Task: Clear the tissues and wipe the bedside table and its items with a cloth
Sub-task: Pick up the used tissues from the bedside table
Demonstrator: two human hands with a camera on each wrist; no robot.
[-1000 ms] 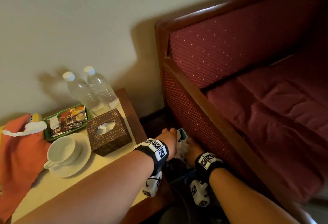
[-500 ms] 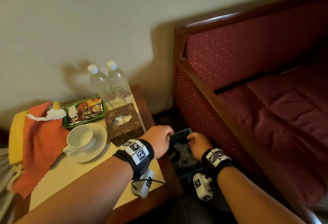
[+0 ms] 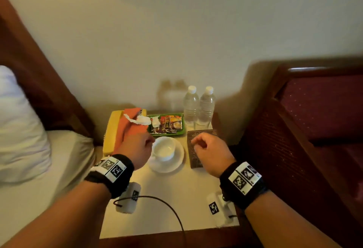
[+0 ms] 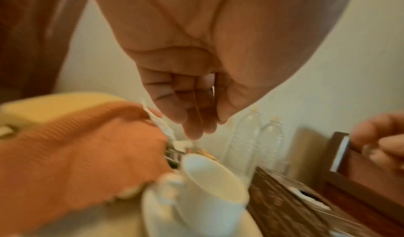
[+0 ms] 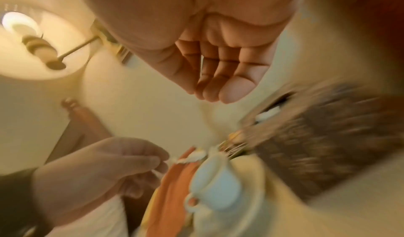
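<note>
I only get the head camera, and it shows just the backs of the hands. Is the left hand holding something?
Observer: No. From the left wrist view, the left hand is empty, its fingers loosely curled near the crumpled tissue on the orange cloth.
Operator: What about the other hand?
Observer: The right wrist view shows the palm of the right hand, and it is empty too.
Operator: Any tissue in that brown box?
Observer: Yes, white tissue shows in the slot of the tissue box.
</note>
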